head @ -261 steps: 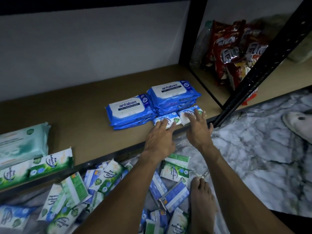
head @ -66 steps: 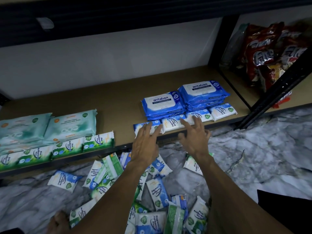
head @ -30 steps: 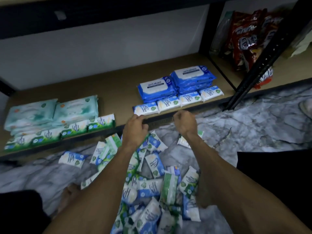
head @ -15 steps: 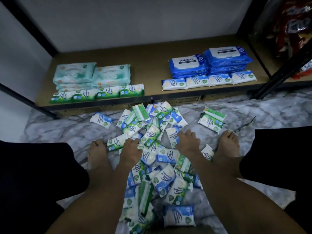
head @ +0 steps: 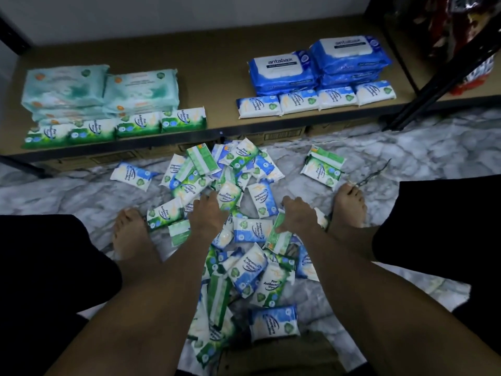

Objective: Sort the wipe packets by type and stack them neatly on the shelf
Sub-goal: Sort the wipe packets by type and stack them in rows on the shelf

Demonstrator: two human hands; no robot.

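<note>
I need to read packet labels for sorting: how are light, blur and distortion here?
Head view: dim and bluish, no glare; "antabax" reads on the left blue pack, the label of the right blue pack is smeared; the shelf edge curves slightly from wide-angle distortion.

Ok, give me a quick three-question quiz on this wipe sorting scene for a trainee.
1. True or false: four small blue packets line the shelf front, before the antabax packs.
2. The unsorted pile lies: A on the shelf, B on the marble floor, C in a box.
3. What colour is the packet row before the pale teal packs?
Key: 1 true; 2 B; 3 green.
</note>
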